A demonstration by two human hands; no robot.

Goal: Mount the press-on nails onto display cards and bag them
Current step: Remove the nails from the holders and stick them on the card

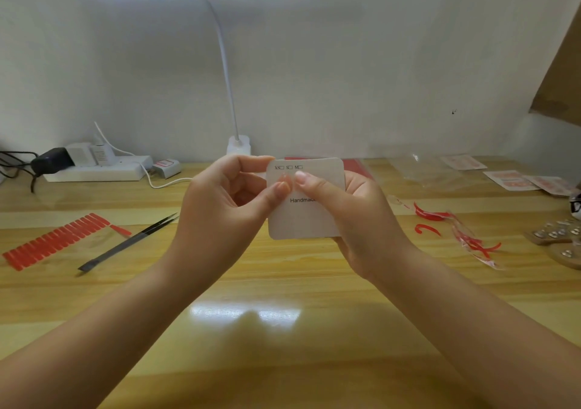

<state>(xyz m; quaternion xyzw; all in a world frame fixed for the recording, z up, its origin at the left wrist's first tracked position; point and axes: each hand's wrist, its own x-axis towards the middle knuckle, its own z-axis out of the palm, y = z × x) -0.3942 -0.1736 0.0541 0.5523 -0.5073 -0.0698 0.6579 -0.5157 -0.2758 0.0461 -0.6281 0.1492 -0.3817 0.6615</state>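
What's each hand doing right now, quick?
Left hand: pinches the top left of the white display card.
Right hand: holds the card from behind, thumb pressed on its front.

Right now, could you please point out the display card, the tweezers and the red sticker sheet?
display card point(309, 220): head view, blank lower face.
tweezers point(132, 241): head view, middle of shaft.
red sticker sheet point(53, 242): head view, centre of strips.
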